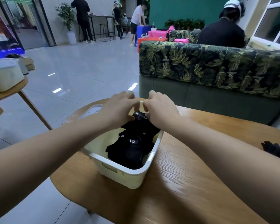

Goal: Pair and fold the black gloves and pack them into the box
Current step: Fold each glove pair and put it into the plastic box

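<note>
A cream plastic box point(128, 175) stands on the round wooden table point(192, 183). Inside it lie folded black gloves point(129, 152) with a white "5.11" label, packed front to back. My left hand point(118, 109) and my right hand point(160, 107) reach over the far end of the box, side by side. The fingers of both curl down onto the far bundle of gloves point(141, 117); their fingertips are hidden behind the hands. More black gloves point(275, 148) lie loose on the table at the right, partly behind my right forearm.
The box lid point(91, 111) lies beyond the box at its left. A leaf-patterned sofa point(208, 67) stands just past the table. A second wooden table with a white box point(3, 75) is at the left. Several people stand or sit farther back.
</note>
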Tool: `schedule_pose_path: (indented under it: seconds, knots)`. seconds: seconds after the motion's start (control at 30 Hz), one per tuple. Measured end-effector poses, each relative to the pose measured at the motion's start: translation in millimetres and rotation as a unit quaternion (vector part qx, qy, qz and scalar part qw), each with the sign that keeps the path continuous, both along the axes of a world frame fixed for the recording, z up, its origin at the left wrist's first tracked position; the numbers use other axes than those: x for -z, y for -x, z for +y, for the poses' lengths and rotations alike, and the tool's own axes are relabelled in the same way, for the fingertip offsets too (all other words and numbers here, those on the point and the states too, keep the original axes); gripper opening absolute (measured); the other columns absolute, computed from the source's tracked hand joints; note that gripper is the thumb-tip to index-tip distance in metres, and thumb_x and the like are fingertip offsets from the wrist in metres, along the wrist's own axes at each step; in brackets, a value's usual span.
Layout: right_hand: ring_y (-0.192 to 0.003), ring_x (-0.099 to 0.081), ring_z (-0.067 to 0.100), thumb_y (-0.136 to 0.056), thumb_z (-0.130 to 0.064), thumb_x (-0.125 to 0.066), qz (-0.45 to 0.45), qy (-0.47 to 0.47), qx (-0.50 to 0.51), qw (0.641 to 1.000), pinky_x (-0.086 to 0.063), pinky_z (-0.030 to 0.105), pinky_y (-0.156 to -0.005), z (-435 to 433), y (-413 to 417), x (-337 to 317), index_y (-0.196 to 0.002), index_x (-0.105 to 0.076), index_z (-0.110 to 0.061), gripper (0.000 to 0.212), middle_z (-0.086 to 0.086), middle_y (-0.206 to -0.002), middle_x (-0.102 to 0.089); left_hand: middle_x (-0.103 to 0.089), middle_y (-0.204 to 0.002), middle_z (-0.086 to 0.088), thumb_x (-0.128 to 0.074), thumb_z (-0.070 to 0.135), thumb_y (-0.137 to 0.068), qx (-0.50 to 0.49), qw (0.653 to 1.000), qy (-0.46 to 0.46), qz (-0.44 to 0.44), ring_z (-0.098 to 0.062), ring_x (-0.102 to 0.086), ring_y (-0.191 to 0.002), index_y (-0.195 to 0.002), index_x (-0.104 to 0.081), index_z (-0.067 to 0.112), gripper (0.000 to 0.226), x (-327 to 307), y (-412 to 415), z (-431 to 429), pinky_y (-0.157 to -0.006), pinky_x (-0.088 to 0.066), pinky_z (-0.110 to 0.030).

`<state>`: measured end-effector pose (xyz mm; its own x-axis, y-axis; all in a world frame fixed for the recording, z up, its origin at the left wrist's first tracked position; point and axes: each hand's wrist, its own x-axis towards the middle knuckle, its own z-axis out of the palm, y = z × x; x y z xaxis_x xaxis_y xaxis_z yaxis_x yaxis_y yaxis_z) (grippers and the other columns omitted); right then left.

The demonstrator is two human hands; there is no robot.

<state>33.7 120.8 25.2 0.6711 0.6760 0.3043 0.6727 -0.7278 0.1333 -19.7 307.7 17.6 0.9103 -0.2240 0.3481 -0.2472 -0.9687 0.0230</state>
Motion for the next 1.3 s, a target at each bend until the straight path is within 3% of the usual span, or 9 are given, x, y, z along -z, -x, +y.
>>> schedule_pose_path:
  seconds: [0.1, 0.2, 0.3, 0.5, 0.7, 0.9, 1.1, 1.23, 1.3]
  knots:
    - [-0.093, -0.055, 0.028, -0.096, -0.009, -0.059, 0.024, 0.011, -0.013, 1.0, -0.032, 0.035, -0.072, -1, -1, -3, -0.108, -0.068, -0.021, 0.02, 0.002, -0.105, -0.054, -0.069, -0.116, 0.003, -0.075, -0.004, -0.07, 0.108, 0.994, -0.018, 0.001, -0.028, -0.063, -0.106, -0.097, -0.074, 0.022, 0.037, 11, 5, -2, -0.081, -0.053, -0.039]
    - [-0.093, -0.058, 0.026, -0.097, -0.012, -0.052, 0.066, 0.054, -0.025, 0.996, -0.043, 0.037, -0.085, -4, -1, -7, -0.106, -0.073, -0.027, 0.028, -0.005, -0.092, -0.062, -0.072, -0.108, 0.001, -0.066, 0.002, -0.084, 0.073, 0.995, -0.063, 0.036, -0.029, -0.064, -0.101, -0.108, -0.079, 0.026, 0.036, 15, 8, -4, -0.073, -0.054, -0.042]
    - [-0.085, -0.048, 0.021, -0.101, -0.013, -0.041, 0.1, 0.107, -0.018, 0.989, -0.038, 0.037, -0.102, -8, -3, -12, -0.108, -0.074, -0.029, 0.037, -0.012, -0.073, -0.049, -0.07, -0.109, 0.003, -0.057, 0.013, -0.094, 0.019, 0.99, -0.098, 0.099, -0.027, -0.062, -0.107, -0.124, -0.076, 0.033, 0.041, 16, 7, -4, -0.085, -0.054, -0.044]
    - [-0.108, -0.062, 0.025, -0.099, -0.009, -0.038, 0.167, 0.2, 0.01, 0.965, -0.032, 0.045, -0.111, 0, -4, -4, -0.118, -0.074, -0.028, 0.045, -0.007, -0.091, -0.071, -0.071, -0.112, 0.002, -0.044, 0.004, -0.093, -0.026, 0.959, -0.069, 0.273, -0.022, -0.058, -0.092, -0.136, -0.068, 0.036, 0.059, 8, 5, -18, -0.078, -0.049, -0.033]
    - [-0.108, -0.06, 0.023, -0.101, -0.016, -0.04, 0.191, 0.028, 0.001, 0.981, -0.036, 0.041, -0.107, -17, 1, -18, -0.119, -0.071, -0.035, 0.041, -0.012, -0.098, -0.069, -0.07, -0.124, 0.006, -0.049, 0.016, -0.101, -0.038, 0.969, -0.026, 0.244, -0.02, -0.063, -0.113, -0.134, -0.069, 0.041, 0.045, -26, 15, -22, -0.092, -0.054, -0.036]
    - [-0.112, -0.067, 0.013, -0.099, -0.017, -0.052, 0.233, -0.196, -0.011, 0.952, -0.053, 0.039, -0.103, -70, 18, -35, -0.115, -0.075, -0.031, 0.032, -0.012, -0.113, -0.075, -0.069, -0.116, 0.016, -0.061, 0.026, -0.099, -0.037, 0.982, 0.089, 0.16, -0.012, -0.062, -0.108, -0.119, -0.074, 0.038, 0.026, -51, 32, -29, -0.096, -0.052, -0.034]
    - [-0.108, -0.065, 0.003, -0.102, -0.02, -0.06, 0.217, -0.26, 0.023, 0.941, -0.049, 0.023, -0.094, -150, 62, -30, -0.114, -0.077, -0.028, 0.022, -0.015, -0.11, -0.075, -0.073, -0.109, 0.02, -0.065, 0.028, -0.099, 0.009, 0.975, 0.183, 0.123, -0.002, -0.067, -0.103, -0.115, -0.075, 0.037, 0.022, -58, 60, -85, -0.092, -0.055, -0.031]
    - [-0.1, -0.063, -0.001, -0.105, -0.022, -0.063, 0.221, -0.269, 0.062, 0.935, -0.042, 0.005, -0.085, -207, 96, -14, -0.117, -0.076, -0.022, 0.018, -0.012, -0.111, -0.074, -0.073, -0.109, 0.02, -0.067, 0.027, -0.101, 0.061, 0.967, 0.211, 0.126, 0.007, -0.066, -0.1, -0.117, -0.075, 0.033, 0.019, -47, 80, -138, -0.087, -0.052, -0.014]
    - [-0.101, -0.063, 0.0, -0.105, -0.026, -0.063, 0.22, -0.27, 0.098, 0.932, -0.048, 0.016, -0.089, -235, 115, -4, -0.12, -0.075, -0.025, 0.019, -0.012, -0.111, -0.073, -0.073, -0.11, 0.019, -0.067, 0.026, -0.102, 0.08, 0.959, 0.234, 0.138, 0.007, -0.065, -0.1, -0.118, -0.075, 0.031, 0.019, -35, 86, -162, -0.086, -0.052, -0.016]
